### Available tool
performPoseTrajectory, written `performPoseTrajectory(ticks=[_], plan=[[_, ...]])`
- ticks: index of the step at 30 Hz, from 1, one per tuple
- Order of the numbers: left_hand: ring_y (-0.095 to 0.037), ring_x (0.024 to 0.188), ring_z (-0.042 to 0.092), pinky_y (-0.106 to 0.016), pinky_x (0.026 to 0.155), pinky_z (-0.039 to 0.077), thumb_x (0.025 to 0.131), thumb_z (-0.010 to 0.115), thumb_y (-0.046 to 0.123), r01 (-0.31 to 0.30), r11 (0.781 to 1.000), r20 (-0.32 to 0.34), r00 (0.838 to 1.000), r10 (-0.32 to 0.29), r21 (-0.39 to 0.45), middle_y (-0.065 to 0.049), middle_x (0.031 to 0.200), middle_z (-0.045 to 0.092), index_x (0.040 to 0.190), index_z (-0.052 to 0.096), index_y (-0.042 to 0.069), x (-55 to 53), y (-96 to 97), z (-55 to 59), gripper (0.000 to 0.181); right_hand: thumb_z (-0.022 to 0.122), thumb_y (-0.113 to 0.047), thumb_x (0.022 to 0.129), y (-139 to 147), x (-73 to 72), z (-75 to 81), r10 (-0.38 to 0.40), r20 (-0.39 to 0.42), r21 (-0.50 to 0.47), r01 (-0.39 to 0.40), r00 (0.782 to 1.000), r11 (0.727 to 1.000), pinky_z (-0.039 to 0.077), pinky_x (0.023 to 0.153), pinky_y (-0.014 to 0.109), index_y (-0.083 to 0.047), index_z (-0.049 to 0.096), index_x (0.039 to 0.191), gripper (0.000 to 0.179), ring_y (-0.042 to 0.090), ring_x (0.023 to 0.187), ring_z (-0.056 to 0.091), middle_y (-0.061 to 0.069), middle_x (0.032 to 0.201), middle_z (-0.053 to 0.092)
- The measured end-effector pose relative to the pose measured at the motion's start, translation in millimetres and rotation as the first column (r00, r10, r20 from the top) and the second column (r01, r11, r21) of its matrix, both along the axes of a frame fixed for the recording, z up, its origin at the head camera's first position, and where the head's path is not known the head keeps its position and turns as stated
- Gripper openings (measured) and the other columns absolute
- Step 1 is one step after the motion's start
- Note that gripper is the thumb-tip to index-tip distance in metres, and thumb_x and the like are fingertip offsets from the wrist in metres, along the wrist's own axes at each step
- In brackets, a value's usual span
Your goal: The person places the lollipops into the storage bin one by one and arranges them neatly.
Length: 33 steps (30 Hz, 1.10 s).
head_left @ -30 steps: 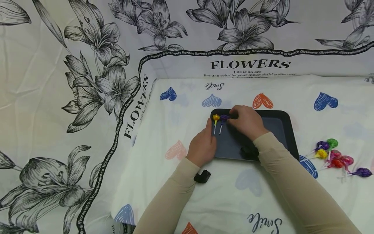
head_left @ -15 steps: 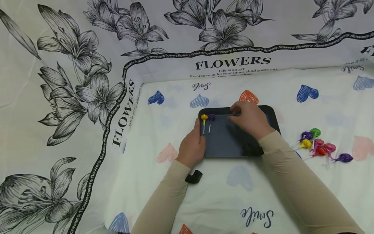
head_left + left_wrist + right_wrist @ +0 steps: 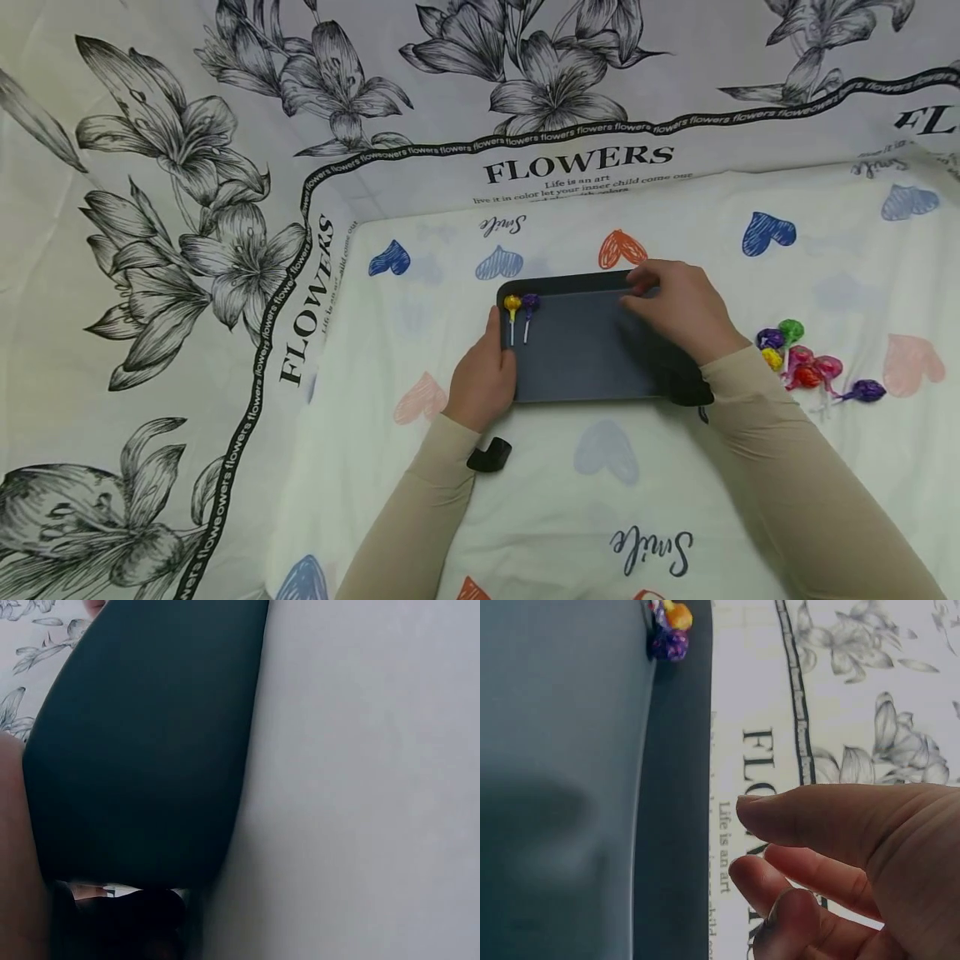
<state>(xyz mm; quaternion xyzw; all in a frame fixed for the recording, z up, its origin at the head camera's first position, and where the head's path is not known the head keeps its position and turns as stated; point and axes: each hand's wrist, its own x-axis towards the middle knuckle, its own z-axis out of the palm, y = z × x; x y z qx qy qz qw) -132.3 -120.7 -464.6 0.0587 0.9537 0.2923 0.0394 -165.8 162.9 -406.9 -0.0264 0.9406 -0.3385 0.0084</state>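
Observation:
A dark grey rectangular tray (image 3: 577, 350) lies on the heart-print cloth. Inside its far left corner are a yellow lollipop (image 3: 512, 305) and a purple lollipop (image 3: 530, 303), side by side, sticks toward the person. My left hand (image 3: 482, 379) holds the tray's left side, one finger along the rim and the thumb at the edge. My right hand (image 3: 678, 304) hovers over the tray's far right part, fingers loosely bent and apart. In the right wrist view nothing is between thumb (image 3: 795, 814) and fingers. The left wrist view is mostly filled by the tray's dark wall (image 3: 150, 750).
To the right of the tray lies a loose pile of wrapped lollipops, among them a green lollipop (image 3: 791, 332) and a red lollipop (image 3: 807, 377). Another purple lollipop (image 3: 866, 391) sits slightly apart from them. A flower-print cloth (image 3: 187, 275) spreads beyond and to the left.
My right hand has let go of the purple lollipop in the tray and moved right, away from it. The left hand stays at the tray's side; the head view has shifted.

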Motion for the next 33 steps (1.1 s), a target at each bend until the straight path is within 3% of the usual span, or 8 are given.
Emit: performPoseTrajectory(ticks=[3,8,11,17,24,33], plan=[[-0.028,0.086,0.06,-0.045,0.076,0.051,0.105,0.041,0.02,-0.002,1.0,0.005,1.0,0.002,-0.005,-0.022,0.139,0.065,0.168,0.02,0.007,-0.1,0.5,-1.1,0.068,0.074,-0.025,0.096,6.8,3.5,0.0,-0.014,0.006,0.001,0.014,1.0,1.0,0.049,0.087,0.056,-0.002,0.072,0.125,0.038,0.037,0.105,0.065,0.02,0.112,0.074],[-0.029,0.11,0.066,-0.048,0.093,0.053,0.105,0.04,0.02,-0.002,1.0,0.016,1.0,0.002,0.011,-0.017,0.158,0.051,0.169,0.018,0.008,-0.5,1.6,-3.0,0.068,0.074,-0.027,0.096,17.9,9.5,0.9,-0.025,0.003,0.009,0.025,1.0,1.0,0.049,0.089,0.057,-0.001,0.072,0.125,0.039,0.038,0.106,0.065,0.02,0.112,0.075],[-0.031,0.122,0.065,-0.05,0.101,0.051,0.105,0.04,0.02,-0.007,1.0,0.025,1.0,0.007,0.023,-0.015,0.161,0.047,0.169,0.018,0.009,0.0,2.4,-3.5,0.069,0.073,-0.028,0.097,26.3,12.9,0.5,-0.034,0.003,0.019,0.034,0.999,0.999,0.049,0.085,0.057,-0.001,0.072,0.126,0.04,0.038,0.104,0.065,0.02,0.112,0.074],[-0.031,0.11,0.066,-0.05,0.095,0.052,0.105,0.041,0.019,-0.018,0.999,0.029,0.999,0.017,0.026,-0.018,0.158,0.051,0.169,0.018,0.008,0.6,2.5,-1.3,0.069,0.071,-0.028,0.097,41.7,18.7,-1.6,-0.09,0.001,0.017,0.09,0.996,0.996,0.048,0.078,0.05,-0.002,0.071,0.126,0.039,0.037,0.102,0.064,0.019,0.111,0.074],[-0.031,0.112,0.066,-0.05,0.097,0.052,0.105,0.04,0.021,-0.018,1.0,0.024,1.0,0.018,0.021,-0.018,0.157,0.051,0.169,0.018,0.007,1.1,2.3,-1.7,0.069,0.068,-0.029,0.098,60.4,24.0,-8.2,-0.146,0.022,0.021,0.146,0.989,0.989,0.045,0.062,0.038,0.0,0.07,0.125,0.039,0.036,0.092,0.062,0.022,0.11,0.073],[-0.032,0.113,0.066,-0.051,0.096,0.052,0.105,0.039,0.021,-0.017,0.999,0.016,1.0,0.017,0.027,-0.019,0.158,0.051,0.169,0.019,0.007,-0.2,2.6,-1.0,0.068,0.063,-0.03,0.101,89.9,31.6,-15.9,-0.162,0.091,0.05,0.158,0.983,0.986,0.044,0.068,0.04,0.002,0.068,0.128,0.041,0.039,0.099,0.059,0.025,0.115,0.071]])
